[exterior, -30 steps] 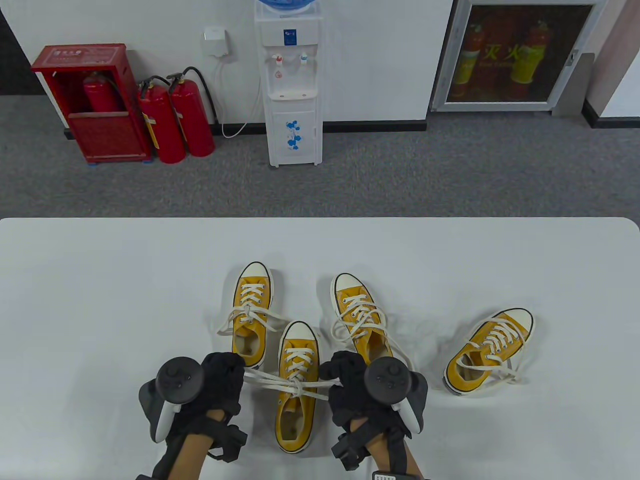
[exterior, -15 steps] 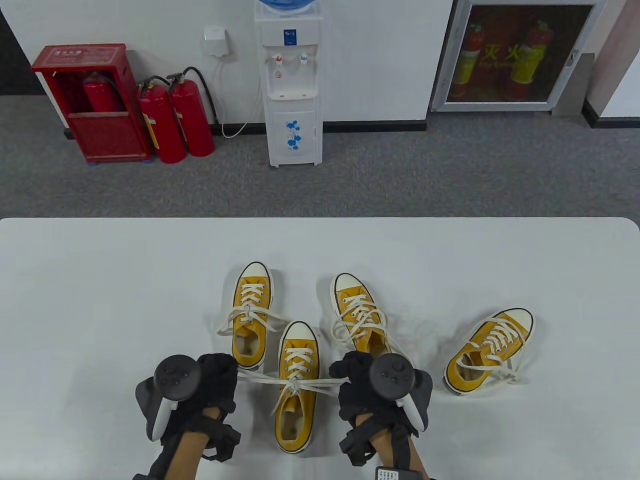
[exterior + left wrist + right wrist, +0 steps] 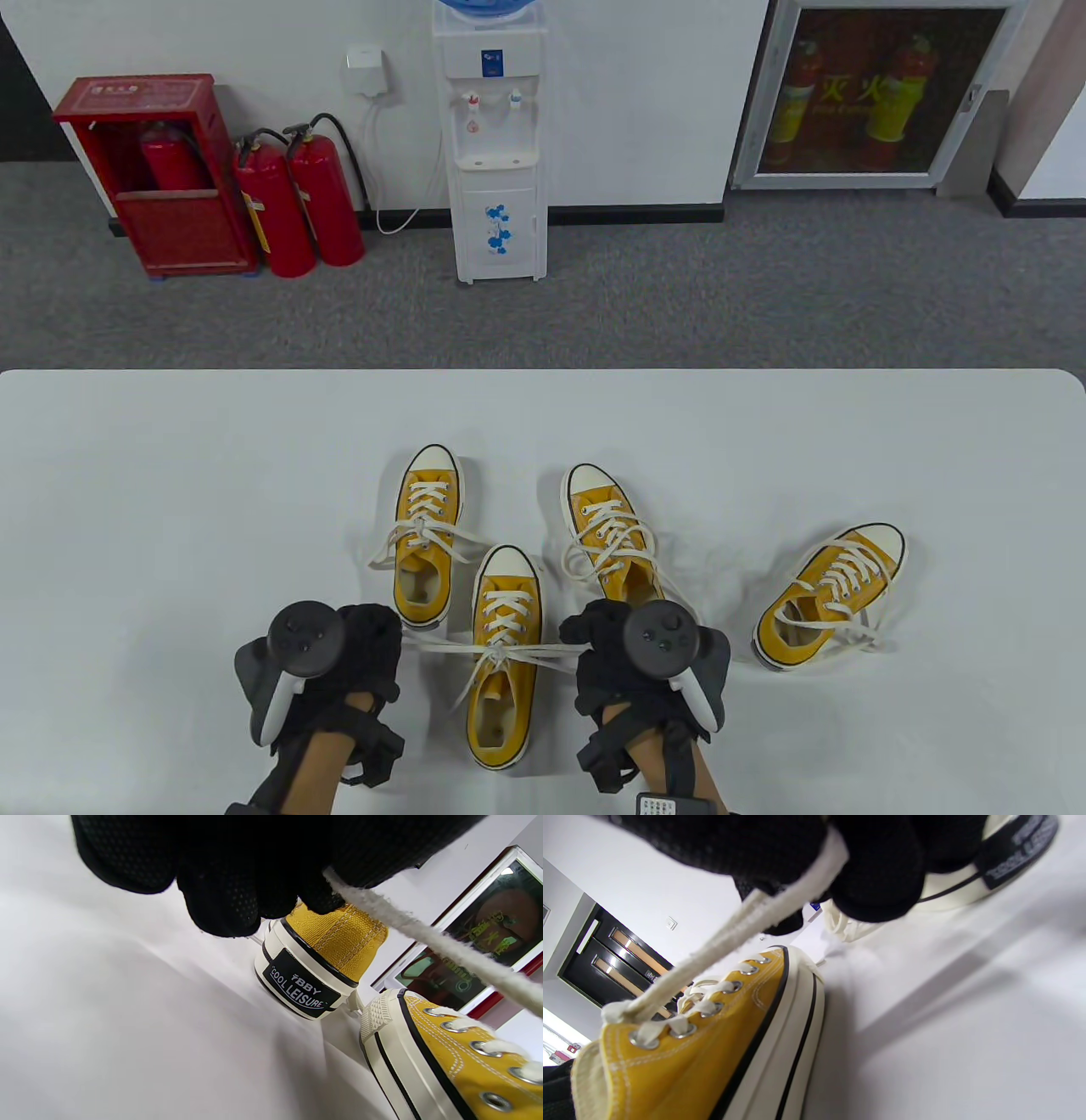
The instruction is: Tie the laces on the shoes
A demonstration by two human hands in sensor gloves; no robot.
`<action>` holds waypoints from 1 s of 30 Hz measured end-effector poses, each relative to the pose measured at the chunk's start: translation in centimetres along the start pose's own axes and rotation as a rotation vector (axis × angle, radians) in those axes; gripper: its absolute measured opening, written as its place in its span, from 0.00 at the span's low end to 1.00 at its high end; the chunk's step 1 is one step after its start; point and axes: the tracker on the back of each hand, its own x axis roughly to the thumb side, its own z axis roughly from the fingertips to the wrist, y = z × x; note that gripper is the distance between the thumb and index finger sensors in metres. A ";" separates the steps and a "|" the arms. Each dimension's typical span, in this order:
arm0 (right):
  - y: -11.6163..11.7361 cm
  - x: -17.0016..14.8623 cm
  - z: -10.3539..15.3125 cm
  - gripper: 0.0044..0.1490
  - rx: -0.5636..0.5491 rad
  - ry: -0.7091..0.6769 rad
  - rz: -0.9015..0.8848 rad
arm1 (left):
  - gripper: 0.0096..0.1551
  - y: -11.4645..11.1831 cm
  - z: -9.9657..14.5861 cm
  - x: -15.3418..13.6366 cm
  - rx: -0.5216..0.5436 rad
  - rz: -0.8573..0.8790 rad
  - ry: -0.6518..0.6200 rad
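A yellow canvas shoe with white laces stands nearest me, toe pointing away. My left hand sits left of it and pinches the left lace loop; its curled fingers hang over the table. On the other side my right hand grips the right lace loop, which runs taut to the knot over the eyelets. Both loops stretch sideways from the knot at the shoe's tongue.
Three more yellow shoes stand on the white table: one behind left, one behind right, one at the far right. Their laces trail on the table. The first one's heel label shows in the left wrist view.
Both hands have drawn apart a little since a second ago, pulling the lace loops tauter and the knot tighter. In the last half second they hardly moved.
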 end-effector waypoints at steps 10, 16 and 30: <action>-1.0 2.0 0.8 0.30 -0.102 -0.048 0.040 | 0.28 0.7 1.2 2.1 0.093 -0.055 -0.109; -2.0 3.9 1.7 0.38 -0.155 -0.078 0.082 | 0.33 0.6 2.0 3.8 0.094 -0.057 -0.226; -2.7 5.5 3.5 0.55 -0.147 -0.159 0.378 | 0.48 -2.3 2.3 5.5 -0.131 -0.172 -0.371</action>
